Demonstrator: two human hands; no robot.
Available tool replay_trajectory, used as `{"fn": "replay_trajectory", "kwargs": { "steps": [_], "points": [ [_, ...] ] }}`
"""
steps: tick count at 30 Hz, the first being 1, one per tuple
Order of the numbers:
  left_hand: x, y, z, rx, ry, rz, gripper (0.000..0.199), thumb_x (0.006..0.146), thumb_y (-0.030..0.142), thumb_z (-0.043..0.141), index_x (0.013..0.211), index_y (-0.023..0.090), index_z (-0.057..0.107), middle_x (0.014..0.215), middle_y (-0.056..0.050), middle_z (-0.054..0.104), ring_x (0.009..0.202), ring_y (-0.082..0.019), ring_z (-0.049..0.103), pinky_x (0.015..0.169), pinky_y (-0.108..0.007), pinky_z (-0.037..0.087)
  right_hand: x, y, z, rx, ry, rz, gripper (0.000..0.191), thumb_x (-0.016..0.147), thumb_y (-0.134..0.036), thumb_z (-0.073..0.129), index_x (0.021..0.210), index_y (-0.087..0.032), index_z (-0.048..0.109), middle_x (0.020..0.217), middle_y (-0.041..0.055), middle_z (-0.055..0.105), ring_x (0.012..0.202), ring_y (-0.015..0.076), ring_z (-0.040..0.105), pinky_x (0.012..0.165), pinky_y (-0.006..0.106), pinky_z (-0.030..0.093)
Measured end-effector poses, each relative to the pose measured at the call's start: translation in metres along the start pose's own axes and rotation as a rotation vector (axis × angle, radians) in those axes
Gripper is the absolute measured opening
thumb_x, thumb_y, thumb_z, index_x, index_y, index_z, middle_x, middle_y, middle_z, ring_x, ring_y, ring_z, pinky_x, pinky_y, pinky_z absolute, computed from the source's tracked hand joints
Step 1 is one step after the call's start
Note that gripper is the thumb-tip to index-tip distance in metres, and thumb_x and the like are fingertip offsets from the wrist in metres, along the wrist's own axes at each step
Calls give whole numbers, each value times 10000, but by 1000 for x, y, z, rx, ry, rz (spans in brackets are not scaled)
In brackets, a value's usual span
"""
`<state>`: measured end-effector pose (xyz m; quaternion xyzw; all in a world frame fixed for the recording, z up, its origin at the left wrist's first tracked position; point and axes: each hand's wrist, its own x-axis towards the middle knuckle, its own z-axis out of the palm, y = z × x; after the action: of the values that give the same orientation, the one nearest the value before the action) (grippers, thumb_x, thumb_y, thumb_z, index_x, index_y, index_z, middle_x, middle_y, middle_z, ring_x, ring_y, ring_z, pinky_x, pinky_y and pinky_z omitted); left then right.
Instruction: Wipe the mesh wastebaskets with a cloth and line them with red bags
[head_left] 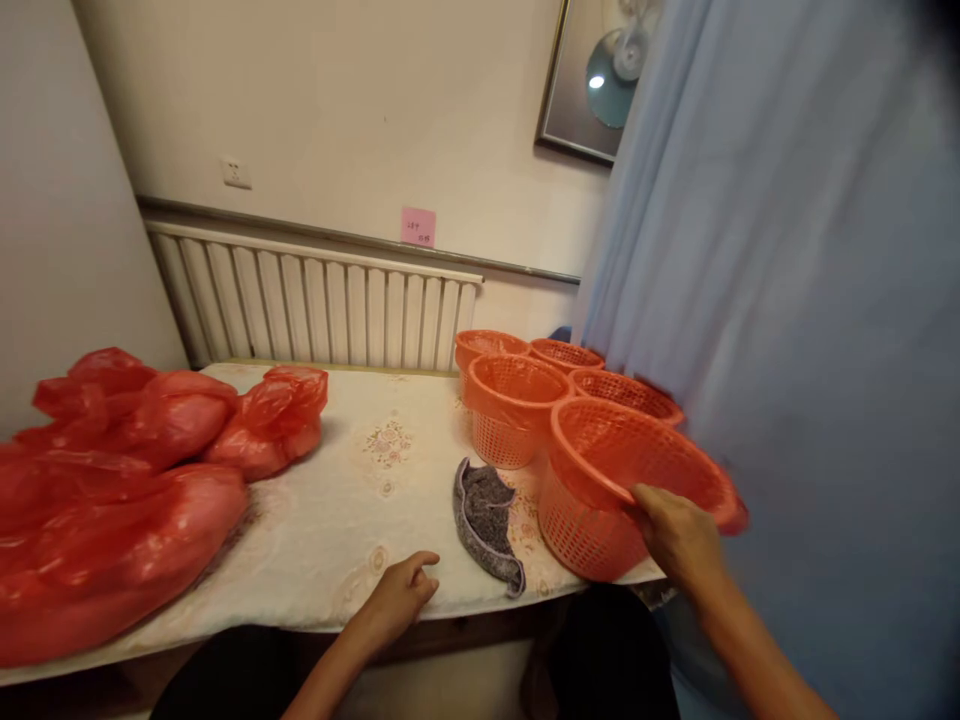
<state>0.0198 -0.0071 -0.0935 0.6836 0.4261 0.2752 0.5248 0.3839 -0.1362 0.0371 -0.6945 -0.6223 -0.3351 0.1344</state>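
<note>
My right hand (679, 535) is closed on the near rim of the largest-looking orange plastic basket (592, 525), at the right end of the table. The basket has latticed sides and leans slightly. My left hand (401, 595) hovers by the table's front edge, holding nothing, with index finger and thumb apart and the other fingers loosely bent. Between the hands lies a grey fuzzy piece of cloth (484, 520) with pale purple edging, curled on the table; what it is I cannot tell.
Several more orange baskets (506, 435) stand behind the held one. Bulging red plastic bags (150, 520) cover the left of the cloth-covered table (337, 545). A white radiator (322, 305) runs along the wall behind; a light blue curtain (810, 300) hangs at the right.
</note>
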Motion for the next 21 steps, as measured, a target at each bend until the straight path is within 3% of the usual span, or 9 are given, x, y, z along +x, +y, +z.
{"fn": "replay_trajectory", "kwargs": {
  "steps": [3, 6, 9, 12, 16, 18, 21],
  "points": [
    [-6, 10, 2, -57, 5, 5, 452, 698, 308, 541, 1080, 86, 637, 525, 69, 480, 444, -126, 446, 485, -254, 330, 1, -7, -43, 107, 159, -41, 308, 956, -402, 445, 751, -209, 568, 689, 14, 614, 625, 160, 577, 582, 272, 344],
    [-11, 26, -3, -129, 70, 38, 418, 750, 351, 529, 1081, 114, 623, 582, 65, 486, 451, -113, 462, 497, -248, 357, 12, -31, -88, 249, 293, -150, 219, 952, -352, 477, 856, -203, 606, 751, 22, 628, 665, 150, 571, 645, 272, 367],
    [-21, 46, -18, -200, 189, 102, 404, 839, 431, 481, 1100, 146, 598, 715, 29, 551, 522, -106, 516, 560, -245, 406, 35, -69, -109, 407, 321, -269, 153, 941, -274, 507, 852, -197, 604, 692, 6, 579, 625, 133, 513, 633, 274, 340],
    [-36, 63, -40, -348, 375, 193, 405, 883, 491, 481, 1080, 157, 601, 783, 4, 586, 590, -112, 559, 609, -245, 448, 63, -119, -97, 534, 320, -369, 200, 944, -203, 467, 801, -189, 605, 619, 1, 500, 598, 142, 437, 606, 293, 290],
    [-50, 69, -69, -538, 555, 255, 445, 869, 541, 536, 1058, 145, 612, 810, -24, 635, 643, -136, 613, 630, -255, 507, 90, -192, -47, 608, 269, -450, 308, 949, -146, 382, 754, -177, 618, 624, 24, 511, 623, 161, 414, 615, 316, 252],
    [-50, 67, -82, -658, 598, 233, 414, 838, 514, 609, 1010, 138, 613, 800, -31, 648, 644, -149, 639, 599, -252, 525, 94, -221, -19, 631, 226, -487, 319, 947, -140, 382, 715, -182, 597, 634, 24, 530, 630, 161, 412, 621, 312, 245],
    [-46, 65, -99, -1002, 621, 79, 202, 841, 314, 674, 900, 142, 587, 765, -41, 656, 636, -165, 672, 571, -248, 547, 95, -248, 8, 666, 188, -501, 270, 952, -173, 407, 777, -180, 612, 674, 30, 562, 678, 172, 437, 657, 310, 263]
  ]
}}
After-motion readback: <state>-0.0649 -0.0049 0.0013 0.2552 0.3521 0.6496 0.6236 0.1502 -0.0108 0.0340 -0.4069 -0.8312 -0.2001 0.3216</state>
